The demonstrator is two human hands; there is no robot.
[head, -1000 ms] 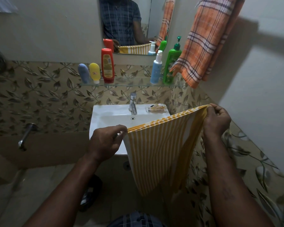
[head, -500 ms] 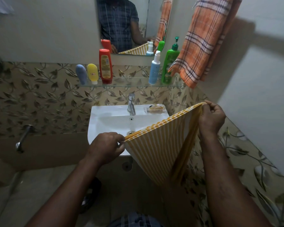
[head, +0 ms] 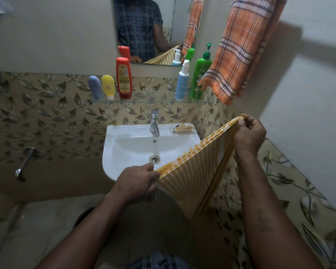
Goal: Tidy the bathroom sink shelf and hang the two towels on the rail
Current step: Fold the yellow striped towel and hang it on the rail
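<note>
A yellow-and-white striped towel (head: 192,181) hangs folded between my hands in front of the sink. My left hand (head: 136,180) pinches its lower left corner over the sink's front rim. My right hand (head: 248,135) grips the upper right corner, higher and near the right wall. An orange plaid towel (head: 241,47) hangs from above at the upper right; its rail is out of view. The glass shelf (head: 153,99) holds a blue tube (head: 95,87), a yellow tube (head: 108,86), a red bottle (head: 123,77), a light blue pump bottle (head: 182,80) and a green pump bottle (head: 201,74).
A white sink (head: 124,140) with a chrome tap (head: 154,123) sits below the shelf; a wrapped item (head: 182,128) lies on its back right rim. A mirror (head: 147,26) hangs above. A metal tap (head: 24,164) juts from the left wall. The right wall stands close.
My left hand has dropped lower toward the sink's front rim, so the towel's top edge now slants more steeply up to my right hand, which stays near the right wall.
</note>
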